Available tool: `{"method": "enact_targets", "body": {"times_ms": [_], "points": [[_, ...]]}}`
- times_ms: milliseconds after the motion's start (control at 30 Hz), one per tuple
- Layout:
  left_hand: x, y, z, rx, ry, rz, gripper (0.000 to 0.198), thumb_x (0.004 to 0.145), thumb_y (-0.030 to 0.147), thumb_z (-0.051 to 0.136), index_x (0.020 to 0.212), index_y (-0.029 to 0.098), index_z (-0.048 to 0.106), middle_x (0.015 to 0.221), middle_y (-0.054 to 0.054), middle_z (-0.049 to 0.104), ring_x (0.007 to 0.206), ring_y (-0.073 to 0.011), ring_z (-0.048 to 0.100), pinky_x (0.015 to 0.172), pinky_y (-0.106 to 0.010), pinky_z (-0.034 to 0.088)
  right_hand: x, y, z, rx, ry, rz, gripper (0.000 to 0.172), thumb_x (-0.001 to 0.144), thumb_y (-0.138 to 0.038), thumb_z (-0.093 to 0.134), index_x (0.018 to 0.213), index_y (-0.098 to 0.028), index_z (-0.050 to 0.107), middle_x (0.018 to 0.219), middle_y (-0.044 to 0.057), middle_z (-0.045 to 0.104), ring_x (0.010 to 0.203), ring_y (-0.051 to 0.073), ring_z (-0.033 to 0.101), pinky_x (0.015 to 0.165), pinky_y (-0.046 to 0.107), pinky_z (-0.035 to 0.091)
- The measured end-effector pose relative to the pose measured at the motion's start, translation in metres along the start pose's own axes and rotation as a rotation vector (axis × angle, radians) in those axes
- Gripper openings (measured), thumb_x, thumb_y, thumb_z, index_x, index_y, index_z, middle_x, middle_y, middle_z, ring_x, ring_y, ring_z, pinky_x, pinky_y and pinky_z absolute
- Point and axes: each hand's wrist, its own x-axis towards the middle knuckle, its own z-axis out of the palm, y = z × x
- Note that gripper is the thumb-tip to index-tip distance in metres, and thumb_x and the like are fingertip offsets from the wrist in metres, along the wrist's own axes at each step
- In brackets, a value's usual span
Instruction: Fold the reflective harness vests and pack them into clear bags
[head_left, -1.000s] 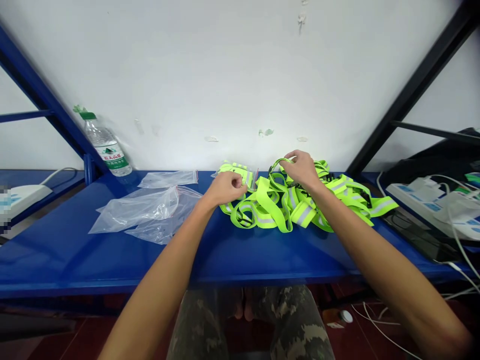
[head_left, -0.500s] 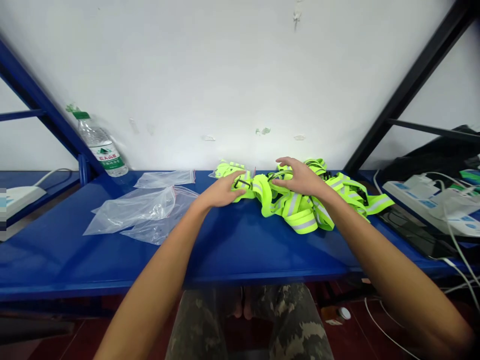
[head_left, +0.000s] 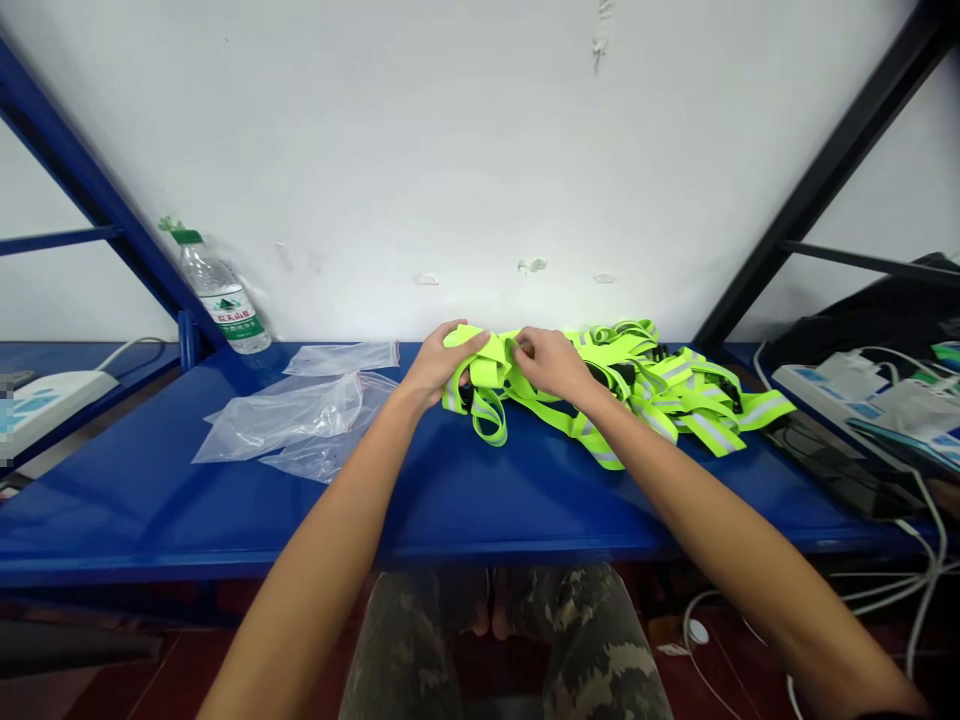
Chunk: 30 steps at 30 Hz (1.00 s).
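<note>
- left hand [head_left: 439, 368] - fingers [head_left: 469, 342] curled over a loop of the hi-vis reflective strapping [head_left: 660, 395], gripping it at the near left end of the bundle
- right hand [head_left: 551, 362] - fingertips [head_left: 521, 347] pressed together on the same strapping, just beside the left hand; exact pinch point hidden by the fingers
- strapping - lime-yellow with grey reflective bands and black buckles [head_left: 731, 395], lying in a loose tangle on a blue steel shelf [head_left: 150, 510], one loop hanging toward the front
- left of the hands - clear zip bags [head_left: 300, 425] flat on the shelf, near the left hand
- farther left - water bottle [head_left: 221, 295] leaning against the wall
- right end - power strip [head_left: 847, 395] with white cables, well apart from the strapping
- below the shelf - camouflage trousers [head_left: 405, 640]
</note>
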Motion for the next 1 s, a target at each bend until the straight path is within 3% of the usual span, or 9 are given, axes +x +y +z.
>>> {"method": "enact_targets", "body": {"times_ms": [133,233,367,433,533,667,800,900,1000], "points": [[0.001,-0.007,-0.006,0.196,-0.042,0.011,0.102,0.053,0.037,0.092,0.14,0.016,0.043,0.09,-0.005,0.07,0.065,-0.0137,0.065,0.06,-0.025,0.052,0.013,0.003,0.008,0.112,0.147,0.13,0.019,0.091,-0.027,0.046,0.094,-0.021,0.064,0.073,0.004,0.069,0.067,0.02,0.06,0.061,0.029,0.036],[0.005,-0.015,-0.011,0.45,-0.125,0.117,0.114,0.051,0.036,0.091,0.147,0.014,0.034,0.114,-0.014,0.068,0.099,-0.0241,0.068,0.083,-0.034,0.055,0.017,0.006,0.014,0.16,0.213,0.207,0.022,0.091,-0.029,0.045,0.096,-0.02,0.064,0.071,0.003,0.068,0.064,0.019,0.059,0.062,0.029,0.035],[0.009,-0.025,-0.017,0.923,-0.071,0.196,0.102,0.065,0.046,0.08,0.149,0.012,0.034,0.13,-0.018,0.062,0.115,-0.0316,0.062,0.098,-0.041,0.049,0.015,0.002,0.02,0.146,0.183,0.226,0.023,0.091,-0.031,0.044,0.097,-0.02,0.064,0.072,0.002,0.068,0.067,0.019,0.06,0.063,0.028,0.034],[0.01,-0.027,-0.02,1.128,-0.01,0.16,0.091,0.074,0.046,0.07,0.15,0.012,0.034,0.13,-0.019,0.062,0.117,-0.0353,0.061,0.098,-0.044,0.047,0.012,-0.002,0.023,0.105,0.151,0.208,0.024,0.093,-0.031,0.043,0.098,-0.02,0.063,0.073,0.003,0.069,0.068,0.019,0.06,0.063,0.028,0.033],[0.011,-0.029,-0.022,1.254,0.011,0.049,0.088,0.08,0.045,0.061,0.154,0.01,0.028,0.133,-0.023,0.06,0.121,-0.0396,0.059,0.098,-0.045,0.046,0.009,-0.007,0.028,0.026,0.116,0.177,0.025,0.094,-0.033,0.043,0.102,-0.02,0.063,0.077,0.004,0.07,0.071,0.02,0.062,0.063,0.028,0.032],[0.013,-0.029,-0.022,1.119,0.019,0.044,0.082,0.081,0.039,0.058,0.151,0.008,0.03,0.127,-0.023,0.063,0.112,-0.0366,0.064,0.093,-0.043,0.047,0.008,-0.008,0.035,-0.037,0.09,0.139,0.028,0.096,-0.034,0.042,0.114,-0.021,0.06,0.086,0.005,0.073,0.079,0.023,0.065,0.065,0.029,0.035],[0.018,-0.031,-0.019,0.71,0.072,0.152,0.051,0.085,0.03,0.05,0.134,0.014,0.049,0.087,-0.008,0.069,0.074,-0.022,0.066,0.074,-0.034,0.05,0.006,-0.006,0.037,-0.063,0.081,0.105,0.029,0.096,-0.034,0.043,0.117,-0.022,0.059,0.086,0.005,0.073,0.079,0.024,0.067,0.065,0.029,0.036],[0.022,-0.033,-0.017,0.502,0.182,0.078,0.049,0.085,0.032,0.054,0.131,0.015,0.05,0.071,-0.002,0.063,0.065,-0.0184,0.061,0.066,-0.03,0.047,0.006,-0.005,0.036,-0.049,0.096,0.1,0.031,0.096,-0.035,0.043,0.119,-0.022,0.059,0.088,0.005,0.073,0.081,0.025,0.067,0.066,0.03,0.038],[0.023,-0.031,-0.015,0.313,0.254,-0.034,0.049,0.081,0.036,0.061,0.125,0.014,0.054,0.069,-0.001,0.063,0.06,-0.0164,0.059,0.059,-0.027,0.045,0.005,-0.006,0.034,0.018,0.118,0.099,0.032,0.096,-0.038,0.044,0.119,-0.021,0.059,0.089,0.004,0.073,0.082,0.024,0.066,0.069,0.03,0.04]]}}
